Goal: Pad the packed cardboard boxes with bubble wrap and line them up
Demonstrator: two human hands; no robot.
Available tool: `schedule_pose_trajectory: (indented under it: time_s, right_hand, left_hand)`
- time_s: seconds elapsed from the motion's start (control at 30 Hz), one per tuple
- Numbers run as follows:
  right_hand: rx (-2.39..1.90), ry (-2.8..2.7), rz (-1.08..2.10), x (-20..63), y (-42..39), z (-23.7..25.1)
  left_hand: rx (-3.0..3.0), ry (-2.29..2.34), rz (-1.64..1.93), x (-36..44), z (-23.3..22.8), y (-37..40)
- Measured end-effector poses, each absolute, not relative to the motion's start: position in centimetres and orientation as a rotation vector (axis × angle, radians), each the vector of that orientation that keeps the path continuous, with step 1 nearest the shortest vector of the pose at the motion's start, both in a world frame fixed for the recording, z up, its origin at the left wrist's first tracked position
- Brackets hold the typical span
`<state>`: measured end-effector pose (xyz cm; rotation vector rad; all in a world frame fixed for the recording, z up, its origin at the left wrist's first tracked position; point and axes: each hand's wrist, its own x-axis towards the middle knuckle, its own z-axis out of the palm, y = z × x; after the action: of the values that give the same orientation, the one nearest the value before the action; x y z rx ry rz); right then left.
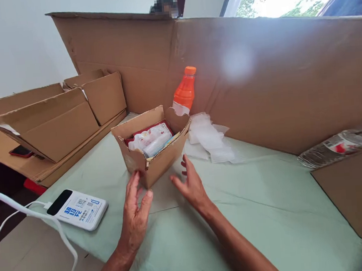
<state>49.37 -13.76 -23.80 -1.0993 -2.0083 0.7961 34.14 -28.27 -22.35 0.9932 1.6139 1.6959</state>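
A small open cardboard box (164,164) stands on the green-covered table, its top edges cut unevenly. Inside lie a plastic-wrapped white and red packet (156,135) and other flat items, partly hidden by the walls. My left hand (135,210) is at the box's near left corner, fingers apart, its fingertips at or against the cardboard. To the right of the box, my right hand (191,182) hovers with fingers spread and a gap to the box wall. Neither hand grasps anything. Behind the box's right end stands an orange bottle (185,89), and clear plastic bags (211,139) lie beside it.
A white power bank (80,210) with a cable lies at the left. Larger cardboard boxes (55,124) stand behind it. A tall cardboard screen (273,74) borders the back. At the right, a clear bottle (341,144) lies by another cardboard piece (354,193). A person's head shows above the screen.
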Motion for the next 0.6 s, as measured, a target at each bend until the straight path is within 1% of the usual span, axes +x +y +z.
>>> schedule_pose_trajectory:
  time_s: [0.07,0.17,0.37,0.53,0.6]
  right_hand:
    - [-1.035,-2.092,0.749,48.4,-15.5,-25.2]
    - [-1.048,-2.125,0.704,45.9,-16.1,-25.9]
    - [-1.144,-2.064,0.651,39.2,-13.1,-25.6]
    - [-1.116,-2.117,0.581,34.2,-9.2,-26.2]
    - [-1.124,-2.124,0.547,32.0,-7.1,-26.5]
  left_hand:
    - [0.983,1.599,1.684,34.1,-22.5,-28.4]
    - [0.944,1.576,1.652,33.9,-22.4,-28.8]
    - [0.959,1.611,1.554,33.2,-22.3,-30.1]
    - [1.153,1.746,1.578,33.2,-25.5,-31.3]
    - [1.328,1.761,1.563,33.3,-27.0,-31.5]
